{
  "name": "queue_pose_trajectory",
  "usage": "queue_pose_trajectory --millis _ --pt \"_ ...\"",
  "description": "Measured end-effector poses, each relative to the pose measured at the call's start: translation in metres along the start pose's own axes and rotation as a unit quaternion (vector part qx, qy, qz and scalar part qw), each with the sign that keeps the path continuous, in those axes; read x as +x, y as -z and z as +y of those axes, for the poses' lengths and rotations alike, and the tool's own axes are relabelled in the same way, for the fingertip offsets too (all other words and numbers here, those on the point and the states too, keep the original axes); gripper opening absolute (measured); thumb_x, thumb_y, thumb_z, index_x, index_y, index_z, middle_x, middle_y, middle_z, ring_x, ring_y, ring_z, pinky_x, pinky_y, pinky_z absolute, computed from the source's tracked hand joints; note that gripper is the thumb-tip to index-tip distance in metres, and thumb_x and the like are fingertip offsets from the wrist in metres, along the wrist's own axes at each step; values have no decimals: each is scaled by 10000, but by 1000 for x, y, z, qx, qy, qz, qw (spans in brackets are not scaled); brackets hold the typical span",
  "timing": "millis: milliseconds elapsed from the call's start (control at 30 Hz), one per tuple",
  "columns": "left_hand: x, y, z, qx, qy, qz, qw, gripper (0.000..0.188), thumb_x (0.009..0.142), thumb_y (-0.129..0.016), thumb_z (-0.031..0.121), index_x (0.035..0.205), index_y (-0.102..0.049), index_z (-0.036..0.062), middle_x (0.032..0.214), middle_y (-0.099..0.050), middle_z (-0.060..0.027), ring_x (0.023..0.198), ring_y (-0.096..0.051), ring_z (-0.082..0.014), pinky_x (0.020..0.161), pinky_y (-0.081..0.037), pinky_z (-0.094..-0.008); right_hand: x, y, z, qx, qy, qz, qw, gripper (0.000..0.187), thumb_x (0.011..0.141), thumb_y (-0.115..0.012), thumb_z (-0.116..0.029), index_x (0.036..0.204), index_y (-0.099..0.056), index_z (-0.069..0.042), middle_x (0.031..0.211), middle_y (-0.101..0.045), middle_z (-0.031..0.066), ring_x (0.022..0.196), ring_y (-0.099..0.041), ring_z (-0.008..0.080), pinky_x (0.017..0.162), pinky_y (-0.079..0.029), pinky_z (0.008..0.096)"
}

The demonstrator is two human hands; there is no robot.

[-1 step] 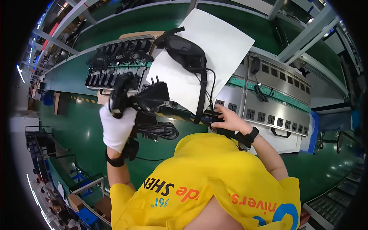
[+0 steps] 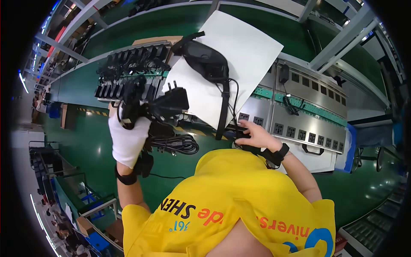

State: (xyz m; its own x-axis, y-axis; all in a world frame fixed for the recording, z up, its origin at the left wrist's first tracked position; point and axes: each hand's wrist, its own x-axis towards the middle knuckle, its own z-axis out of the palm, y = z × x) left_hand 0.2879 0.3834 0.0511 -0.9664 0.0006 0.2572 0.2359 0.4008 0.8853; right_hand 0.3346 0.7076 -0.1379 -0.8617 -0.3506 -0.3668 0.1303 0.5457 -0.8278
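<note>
My left hand point(image 2: 127, 136), in a white glove with a black wrist strap, is raised and shut on a bundle of black power adapters point(image 2: 169, 103). Their coiled black cables point(image 2: 176, 144) hang just below it. My right hand point(image 2: 255, 135) is bare, also with a black wrist strap, and rests at the near edge of the grey socket panel point(image 2: 302, 126). Its fingers close on a small black plug point(image 2: 240, 138) at a cable's end. My yellow shirt hides what lies under that hand.
A large white sheet point(image 2: 239, 51) lies on the bench with a black strapped device point(image 2: 205, 63) on it. A rack of several black adapters point(image 2: 128, 70) stands behind my left hand. Green conveyor belts point(image 2: 85, 81) and grey frame posts point(image 2: 342, 38) run around the bench.
</note>
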Motion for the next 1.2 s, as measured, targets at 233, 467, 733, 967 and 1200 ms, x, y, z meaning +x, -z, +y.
queue_pose_trajectory --millis 233,467,733,967,1200 --pt "93 -66 91 -41 -150 -34 987 305 682 -575 -56 982 -622 -28 809 -645 -34 714 -568 -67 638 -453 -207 -17 15 34 -12 76 -27 997 733 723 -691 -463 1242 -466 3 1066 -573 219 845 -611 296 751 -491 356" --pt "160 -163 115 17 -315 -153 937 251 644 -602 9 895 -604 28 648 -578 -125 555 -580 -193 550 -463 -288 -27 21 42 54 9 80 995 574 803 -662 -372 1217 -481 -19 1130 -577 160 934 -605 245 804 -487 327" --pt "213 -289 -47 280 -257 -320 868 204 727 -611 194 901 -617 87 783 -642 -175 779 -613 -360 694 -482 -452 -85 -18 59 200 -145 89 965 475 905 -519 -385 1173 -535 6 1135 -591 132 989 -584 198 874 -448 299" --pt "208 -304 -70 375 -290 -306 826 367 658 -681 246 962 -598 57 959 -599 -179 927 -561 -335 818 -459 -409 -134 -46 138 304 -369 -99 873 376 869 -507 -333 1056 -629 -31 1065 -634 49 962 -591 151 700 -478 240" --pt "211 -301 -100 378 -318 -304 814 365 641 -658 181 981 -609 58 996 -592 -167 960 -548 -329 832 -454 -396 -101 -120 196 207 -431 81 875 931 718 -597 -590 1403 -259 -56 1417 -321 178 1310 -300 321 1035 -307 407"
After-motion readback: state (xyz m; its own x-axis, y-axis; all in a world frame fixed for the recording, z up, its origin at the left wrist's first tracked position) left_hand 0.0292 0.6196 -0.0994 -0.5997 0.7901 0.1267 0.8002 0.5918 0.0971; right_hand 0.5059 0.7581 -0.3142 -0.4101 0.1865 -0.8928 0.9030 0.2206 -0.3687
